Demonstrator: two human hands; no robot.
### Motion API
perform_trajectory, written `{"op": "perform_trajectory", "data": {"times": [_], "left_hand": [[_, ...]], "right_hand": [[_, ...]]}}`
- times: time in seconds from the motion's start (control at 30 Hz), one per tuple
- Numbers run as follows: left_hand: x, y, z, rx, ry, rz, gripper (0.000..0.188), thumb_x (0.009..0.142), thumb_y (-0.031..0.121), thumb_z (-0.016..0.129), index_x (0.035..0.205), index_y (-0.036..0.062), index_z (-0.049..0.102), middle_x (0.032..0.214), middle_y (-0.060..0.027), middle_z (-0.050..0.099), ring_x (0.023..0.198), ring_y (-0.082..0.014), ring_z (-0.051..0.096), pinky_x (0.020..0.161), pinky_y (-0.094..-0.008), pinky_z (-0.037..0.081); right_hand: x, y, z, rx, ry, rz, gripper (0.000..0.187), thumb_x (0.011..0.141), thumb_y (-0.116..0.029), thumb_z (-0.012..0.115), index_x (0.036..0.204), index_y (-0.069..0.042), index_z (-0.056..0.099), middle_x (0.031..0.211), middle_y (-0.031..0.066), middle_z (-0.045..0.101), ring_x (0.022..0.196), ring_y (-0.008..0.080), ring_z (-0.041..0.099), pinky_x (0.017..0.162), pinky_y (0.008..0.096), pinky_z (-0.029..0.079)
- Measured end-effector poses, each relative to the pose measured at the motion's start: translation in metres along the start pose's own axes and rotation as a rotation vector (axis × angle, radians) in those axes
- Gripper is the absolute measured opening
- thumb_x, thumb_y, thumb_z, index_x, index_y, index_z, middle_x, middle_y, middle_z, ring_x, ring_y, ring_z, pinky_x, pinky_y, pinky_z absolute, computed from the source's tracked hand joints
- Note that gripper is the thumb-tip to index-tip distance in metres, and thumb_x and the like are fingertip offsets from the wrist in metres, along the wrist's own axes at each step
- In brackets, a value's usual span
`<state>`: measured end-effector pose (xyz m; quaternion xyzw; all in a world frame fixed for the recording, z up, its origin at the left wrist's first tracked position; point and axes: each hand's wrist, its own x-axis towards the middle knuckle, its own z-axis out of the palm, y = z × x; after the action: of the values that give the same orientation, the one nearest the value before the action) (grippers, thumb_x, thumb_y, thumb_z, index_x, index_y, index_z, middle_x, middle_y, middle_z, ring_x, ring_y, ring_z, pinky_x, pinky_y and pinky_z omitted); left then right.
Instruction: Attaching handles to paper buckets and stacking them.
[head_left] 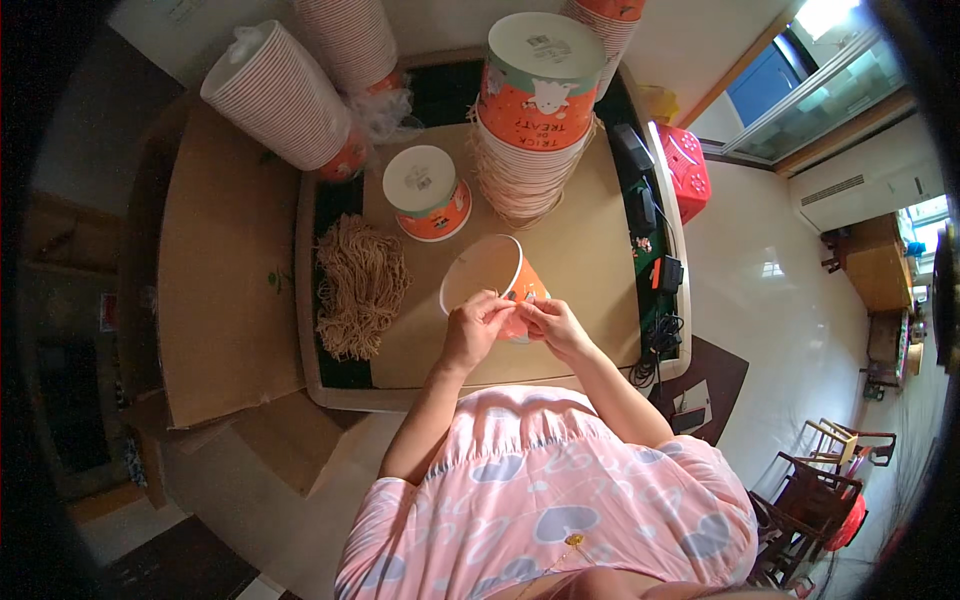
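Observation:
An orange paper bucket [533, 282] with a white inside lies tilted in front of me, its mouth facing up and to the left. Over its near side my left hand [474, 328] and my right hand [556, 328] meet, fingertips pinched close together. What they pinch is too small to make out, and the fingers partly hide the bucket's printed wall. To the left lies a loose bundle of beige cords [360, 285]. Behind the bucket, a smaller upside-down stack of orange paper buckets [427, 192] stands on the cardboard sheet [585, 285].
A tall upside-down stack of buckets [535, 110] with beige cords hanging round it stands at the back. More nested buckets [275, 95] lean at back left beside clear plastic wrap [385, 115]. Black power adapters [667, 273] line the right edge. A large cardboard box [225, 270] adjoins the left.

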<state>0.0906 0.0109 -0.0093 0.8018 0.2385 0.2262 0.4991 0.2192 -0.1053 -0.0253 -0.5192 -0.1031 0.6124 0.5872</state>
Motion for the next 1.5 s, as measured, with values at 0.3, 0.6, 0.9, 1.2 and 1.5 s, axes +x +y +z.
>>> {"op": "perform_trajectory", "data": {"times": [0.3,0.6,0.9,1.2,1.5], "left_hand": [[0.003,0.008,0.004,0.08,0.066,0.058,0.009,0.086,0.009,0.057,0.082,0.0011,0.058,0.078,-0.0135,0.059,0.072,-0.0324,0.059,0.062,-0.039,0.046],[0.005,0.007,0.006,0.137,0.043,0.057,0.016,0.089,0.012,0.054,0.078,0.0004,0.055,0.077,-0.0143,0.057,0.07,-0.0336,0.058,0.061,-0.0407,0.044],[0.004,0.002,0.006,0.105,0.023,0.039,0.014,0.087,0.013,0.055,0.08,0.0012,0.052,0.078,-0.0145,0.056,0.074,-0.0348,0.057,0.063,-0.042,0.044],[0.003,0.0,0.003,0.067,-0.025,0.009,0.01,0.084,0.01,0.058,0.082,0.0016,0.052,0.08,-0.0138,0.057,0.077,-0.0342,0.058,0.064,-0.0418,0.045],[0.004,0.003,0.001,0.05,-0.035,-0.015,0.01,0.08,0.006,0.062,0.081,0.0017,0.053,0.079,-0.0132,0.058,0.076,-0.033,0.059,0.064,-0.0406,0.046]], "right_hand": [[-0.003,0.003,0.012,-0.392,0.23,-0.373,0.013,0.083,-0.006,0.066,0.093,-0.003,0.058,0.065,-0.0065,0.047,0.058,0.0007,0.04,0.051,0.0176,0.032],[0.0,0.008,0.016,-0.369,0.251,-0.488,0.008,0.083,-0.007,0.065,0.086,-0.002,0.06,0.061,-0.0086,0.032,0.055,0.0029,0.027,0.049,0.0203,0.025],[0.0,0.009,0.012,-0.322,0.209,-0.421,0.012,0.088,-0.012,0.061,0.087,0.0,0.059,0.072,-0.0041,0.056,0.067,0.0012,0.048,0.059,0.0171,0.04],[-0.001,0.007,0.011,-0.274,0.193,-0.371,0.013,0.089,-0.013,0.061,0.087,0.0,0.059,0.074,-0.004,0.056,0.067,0.0016,0.048,0.058,0.0173,0.039],[-0.002,0.006,0.01,-0.302,0.193,-0.334,0.011,0.087,-0.011,0.063,0.085,-0.001,0.059,0.07,-0.0048,0.054,0.063,0.001,0.045,0.054,0.0173,0.035]]}}
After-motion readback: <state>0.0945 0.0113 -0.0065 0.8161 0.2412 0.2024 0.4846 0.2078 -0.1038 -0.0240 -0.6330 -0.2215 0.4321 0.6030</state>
